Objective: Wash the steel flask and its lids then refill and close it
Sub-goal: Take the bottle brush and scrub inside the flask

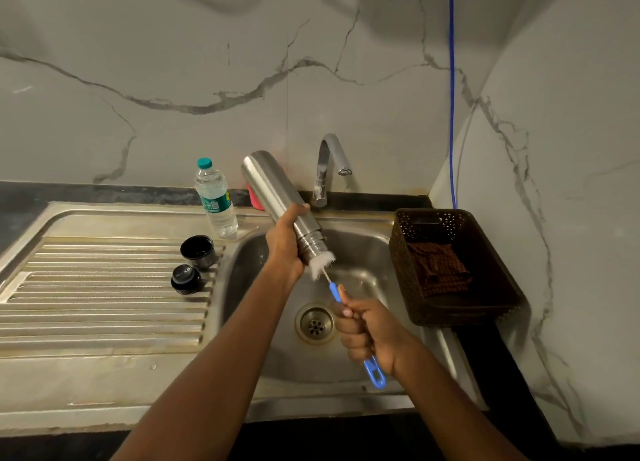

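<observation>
We find the flask (277, 197) held over the sink (367, 249), tilted, with its base up toward the wall and its open mouth down toward the basin. The left hand (285, 242) grips it round the body just above the threaded neck. The right hand (367, 332) is clenched round the blue handle of the brush (335, 292), thumb laid along the handle. The white bristles sit at the flask's mouth, partly inside it, and the handle's looped end sticks out below the fist. Both lids are off and lie on the drainboard (104, 287) left of the basin. The cup lid (197, 251) rests open side up and the stopper (186, 279) lies just in front of it; we cannot tell whether they touch. A plastic bottle (214, 197) with a teal cap stands upright behind them. The tap (329, 162) rises at the back of the sink, and the drain (315, 323) lies below the hands. A brown basket (401, 252) at the sink's right edge holds a brown cloth (438, 266). A blue cord (451, 79) hangs down the wall behind it.
</observation>
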